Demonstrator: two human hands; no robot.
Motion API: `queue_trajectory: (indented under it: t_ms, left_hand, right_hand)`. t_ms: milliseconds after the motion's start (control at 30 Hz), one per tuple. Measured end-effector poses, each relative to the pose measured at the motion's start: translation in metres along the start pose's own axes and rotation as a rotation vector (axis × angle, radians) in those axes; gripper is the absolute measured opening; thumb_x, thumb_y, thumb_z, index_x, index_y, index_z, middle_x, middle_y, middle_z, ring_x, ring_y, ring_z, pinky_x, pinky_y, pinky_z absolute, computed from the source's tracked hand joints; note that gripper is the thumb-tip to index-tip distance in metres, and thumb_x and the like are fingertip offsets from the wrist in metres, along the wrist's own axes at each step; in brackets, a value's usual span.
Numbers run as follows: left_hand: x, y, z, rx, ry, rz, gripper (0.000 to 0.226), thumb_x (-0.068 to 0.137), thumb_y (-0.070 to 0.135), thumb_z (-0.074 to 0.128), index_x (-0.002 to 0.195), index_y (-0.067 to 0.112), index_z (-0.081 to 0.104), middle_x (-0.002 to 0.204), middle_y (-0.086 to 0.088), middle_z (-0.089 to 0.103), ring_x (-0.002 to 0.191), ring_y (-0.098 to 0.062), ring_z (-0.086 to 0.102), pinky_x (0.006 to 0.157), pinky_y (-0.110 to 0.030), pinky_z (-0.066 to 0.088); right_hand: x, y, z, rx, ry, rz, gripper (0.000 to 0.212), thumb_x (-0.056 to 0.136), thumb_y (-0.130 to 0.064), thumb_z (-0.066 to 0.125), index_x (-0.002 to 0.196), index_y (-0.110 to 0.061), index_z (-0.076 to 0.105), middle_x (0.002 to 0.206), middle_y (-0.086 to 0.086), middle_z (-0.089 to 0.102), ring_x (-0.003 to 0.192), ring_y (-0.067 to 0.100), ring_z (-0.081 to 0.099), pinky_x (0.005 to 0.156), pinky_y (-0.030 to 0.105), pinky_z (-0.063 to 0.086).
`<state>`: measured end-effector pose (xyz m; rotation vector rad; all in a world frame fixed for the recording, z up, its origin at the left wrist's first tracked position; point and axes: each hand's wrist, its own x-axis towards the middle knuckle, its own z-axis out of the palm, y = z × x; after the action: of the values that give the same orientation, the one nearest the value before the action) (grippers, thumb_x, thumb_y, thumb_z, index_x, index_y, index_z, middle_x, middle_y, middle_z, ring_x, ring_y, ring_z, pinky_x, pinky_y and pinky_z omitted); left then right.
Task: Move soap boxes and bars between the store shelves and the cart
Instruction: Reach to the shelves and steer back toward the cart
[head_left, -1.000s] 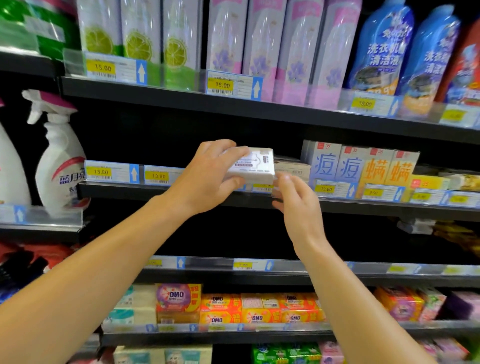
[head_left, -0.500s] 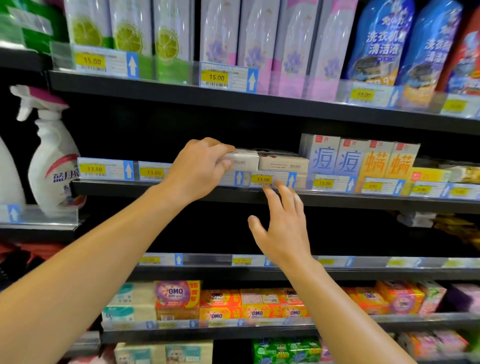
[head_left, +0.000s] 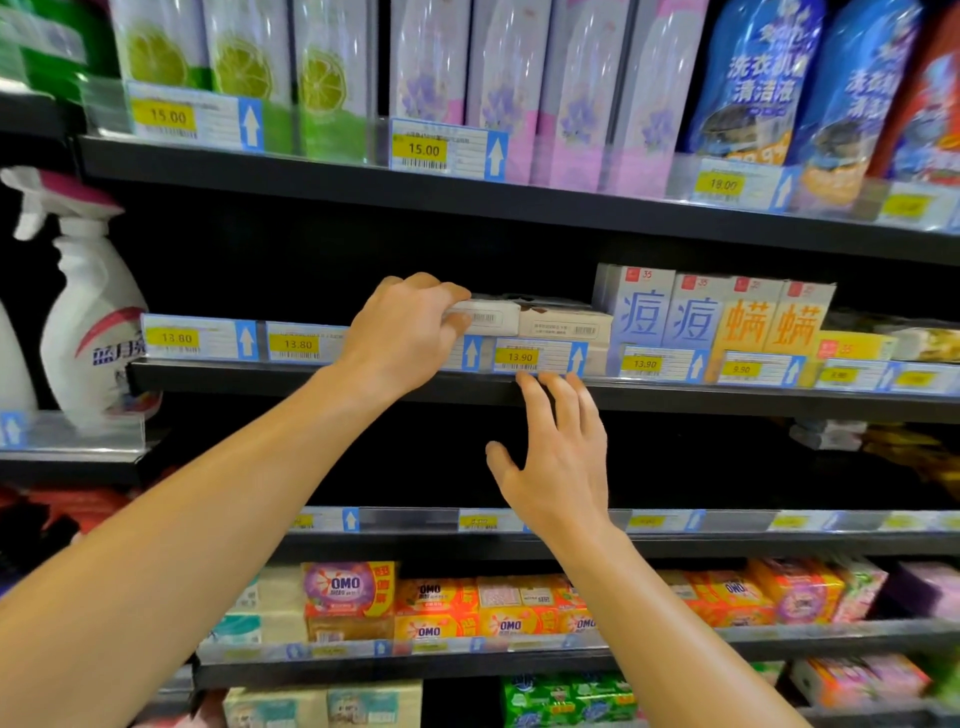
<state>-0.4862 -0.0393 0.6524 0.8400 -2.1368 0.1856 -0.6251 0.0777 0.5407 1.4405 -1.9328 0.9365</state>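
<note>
Black store shelving fills the view, tier upon tier, each front edge lined with yellow price tags and blue arrow labels. On the middle shelf lies a white soap box with a barcode on its near face, behind the price strip. The left hand grips its left end, fingers curled over the top and thumb on the near face. Touching the box on its right is a beige soap box, also lying flat, with a 13.90 price tag in front of it.

The right hand hangs below that tag with its fingers straight and spread, holding nothing; the fingertips reach the shelf's front edge, though contact cannot be judged.

Right of the beige box stand upright blue cartons and then orange cartons, both printed with large characters. Left of the shelf, on a lower ledge, stands a white spray bottle with a pink-topped trigger.

On the top shelf stand tall lemon-printed packs, lavender-printed pink packs and blue detergent pouches. Two shelves below the hands, orange and purple OMO soap bars are stacked in rows, with green packs under them.
</note>
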Motion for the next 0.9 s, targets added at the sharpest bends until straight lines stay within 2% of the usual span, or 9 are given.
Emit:
queue_trajectory:
  t_ms: [233, 367, 533, 667, 800, 900]
  left_hand:
    - [0.005, -0.001, 0.004, 0.011, -0.022, -0.006, 0.034, 0.098, 0.034, 0.052, 0.129, 0.024, 0.061, 0.118, -0.005, 0.062, 0.109, -0.029, 0.054, 0.090, -0.043, 0.048]
    - [0.007, 0.000, 0.004, 0.007, -0.035, -0.027, 0.033, 0.098, 0.035, 0.052, 0.127, 0.025, 0.062, 0.119, -0.004, 0.062, 0.108, -0.028, 0.055, 0.090, -0.042, 0.049]
    - [0.009, 0.002, -0.003, -0.012, -0.090, -0.062, 0.023, 0.094, 0.032, 0.054, 0.110, 0.027, 0.070, 0.107, -0.003, 0.065, 0.099, -0.024, 0.059, 0.083, -0.038, 0.051]
    - [0.011, 0.005, -0.008, -0.067, -0.119, -0.126, 0.026, 0.091, 0.032, 0.054, 0.113, 0.031, 0.069, 0.107, 0.004, 0.070, 0.098, -0.020, 0.061, 0.082, -0.034, 0.053]
    - [0.008, 0.005, -0.005, -0.077, -0.112, -0.129, 0.022, 0.093, 0.031, 0.054, 0.107, 0.029, 0.070, 0.102, 0.003, 0.071, 0.093, -0.019, 0.063, 0.079, -0.038, 0.056]
    - [0.010, 0.004, -0.006, -0.094, -0.095, -0.132, 0.022, 0.094, 0.030, 0.054, 0.109, 0.028, 0.071, 0.107, 0.002, 0.071, 0.096, -0.019, 0.062, 0.081, -0.036, 0.055]
  right_hand:
    - [-0.001, 0.003, 0.005, -0.030, 0.039, -0.013, 0.081, 0.080, -0.051, 0.073, 0.147, -0.019, 0.040, 0.149, 0.005, 0.040, 0.145, 0.027, 0.023, 0.116, 0.044, 0.026]
    - [-0.001, 0.004, 0.006, -0.033, 0.045, -0.017, 0.081, 0.080, -0.051, 0.072, 0.147, -0.020, 0.039, 0.150, 0.004, 0.039, 0.145, 0.025, 0.020, 0.116, 0.041, 0.023]
    - [-0.001, 0.004, 0.007, -0.022, 0.042, -0.007, 0.080, 0.081, -0.051, 0.071, 0.147, -0.021, 0.039, 0.150, 0.004, 0.039, 0.145, 0.024, 0.018, 0.116, 0.042, 0.024]
    - [-0.001, 0.004, 0.005, -0.014, 0.001, -0.001, 0.079, 0.084, -0.052, 0.069, 0.149, -0.022, 0.036, 0.154, 0.002, 0.034, 0.147, 0.023, 0.014, 0.118, 0.041, 0.021]
    - [-0.001, 0.002, 0.004, 0.003, 0.001, 0.005, 0.078, 0.084, -0.051, 0.068, 0.149, -0.022, 0.037, 0.153, 0.002, 0.035, 0.147, 0.023, 0.014, 0.118, 0.042, 0.022]
    - [-0.001, 0.001, 0.003, -0.001, 0.009, 0.005, 0.077, 0.084, -0.050, 0.069, 0.148, -0.021, 0.038, 0.152, 0.002, 0.036, 0.147, 0.024, 0.016, 0.117, 0.043, 0.024]
